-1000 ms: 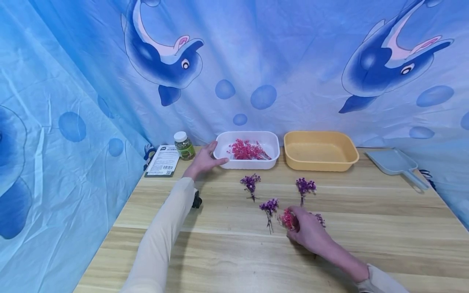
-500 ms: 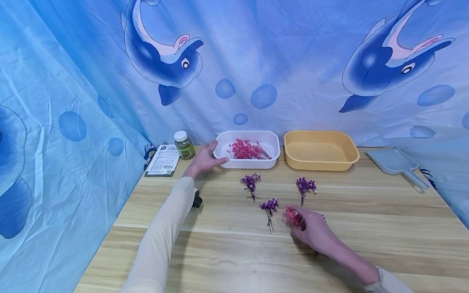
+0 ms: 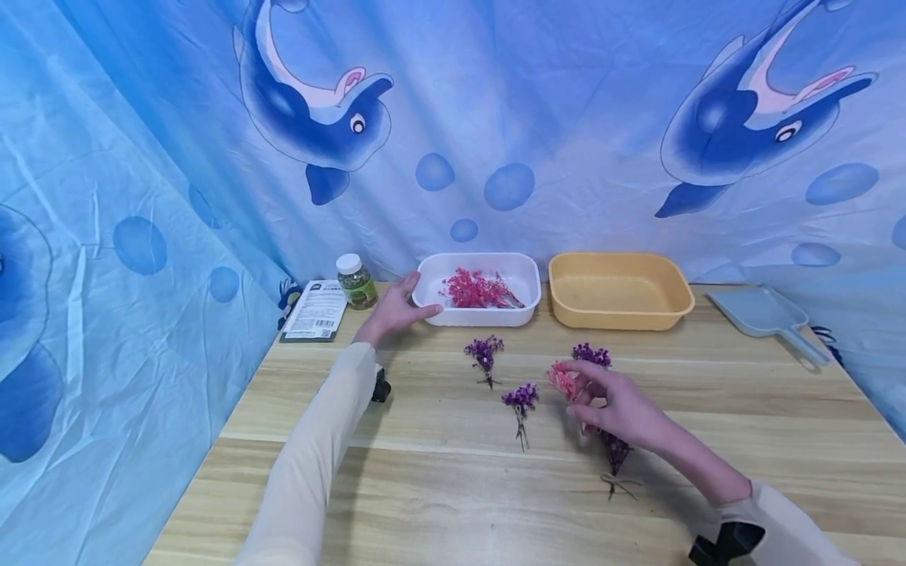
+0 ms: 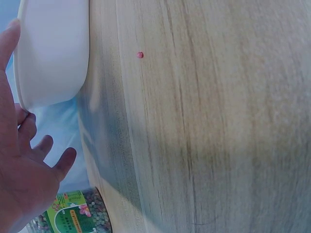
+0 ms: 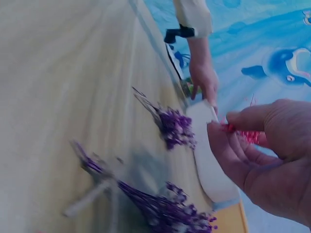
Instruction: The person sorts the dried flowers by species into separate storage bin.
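R hand (image 3: 616, 402) pinches pink flowers (image 3: 561, 381) above worktop (image 3: 439, 487) near purple flowers (image 3: 520, 396), L hand (image 3: 396, 310) grips end of white tub (image 3: 487, 317) — pink bits could snap off, or bunch drop, if R pinch too tight or loose, resp.

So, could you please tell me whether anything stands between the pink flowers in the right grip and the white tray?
Nothing visible blocks the straight way from the pink flowers to the white tray. Purple bunches lie on the table to either side, and the left grip touches the tray's left end, off that line.
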The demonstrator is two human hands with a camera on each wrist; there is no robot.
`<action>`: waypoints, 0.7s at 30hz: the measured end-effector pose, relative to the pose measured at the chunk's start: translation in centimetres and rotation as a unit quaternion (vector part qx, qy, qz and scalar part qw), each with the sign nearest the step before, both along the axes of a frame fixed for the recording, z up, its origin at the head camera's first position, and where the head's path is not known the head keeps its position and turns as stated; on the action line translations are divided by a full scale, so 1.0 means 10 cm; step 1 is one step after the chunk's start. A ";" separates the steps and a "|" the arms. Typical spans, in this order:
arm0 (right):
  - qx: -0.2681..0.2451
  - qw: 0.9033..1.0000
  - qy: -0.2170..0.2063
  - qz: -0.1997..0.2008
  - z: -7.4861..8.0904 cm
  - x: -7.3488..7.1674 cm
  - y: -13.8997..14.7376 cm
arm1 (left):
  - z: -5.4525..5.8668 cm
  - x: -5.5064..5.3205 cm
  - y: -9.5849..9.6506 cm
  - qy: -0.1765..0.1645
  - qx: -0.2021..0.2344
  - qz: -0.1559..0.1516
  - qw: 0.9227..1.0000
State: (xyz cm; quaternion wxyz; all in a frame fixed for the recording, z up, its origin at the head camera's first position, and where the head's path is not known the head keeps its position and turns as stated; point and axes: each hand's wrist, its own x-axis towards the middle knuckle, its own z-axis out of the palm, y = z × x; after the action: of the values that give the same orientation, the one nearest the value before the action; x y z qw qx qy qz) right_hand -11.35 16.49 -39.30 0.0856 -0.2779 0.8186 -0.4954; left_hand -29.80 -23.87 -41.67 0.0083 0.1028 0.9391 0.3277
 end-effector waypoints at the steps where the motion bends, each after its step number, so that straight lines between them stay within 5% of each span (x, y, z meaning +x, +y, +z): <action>1: -0.011 1.000 -0.007 0.010 0.01 -0.04 0.00 | 0.00 0.00 0.00 0.000 -0.002 0.000 1.000; 6: -0.037 0.998 -0.030 0.038 0.06 -0.21 0.00 | 0.01 -0.01 0.00 0.002 -0.005 0.000 1.000; 11: -0.001 0.999 -0.030 0.035 0.12 -0.40 -0.01 | 0.01 -0.01 0.00 0.003 -0.012 0.003 1.000; 21: 0.038 0.998 0.032 0.040 0.30 -0.97 -0.15 | 0.01 -0.01 0.00 0.000 -0.008 0.002 1.000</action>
State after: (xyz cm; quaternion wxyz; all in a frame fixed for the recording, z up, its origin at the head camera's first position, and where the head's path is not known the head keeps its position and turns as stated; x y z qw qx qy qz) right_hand -21.02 15.00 -36.33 0.0892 -0.3231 0.8272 -0.4510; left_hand -29.89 -23.87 -41.61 0.0091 0.1011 0.9420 0.3199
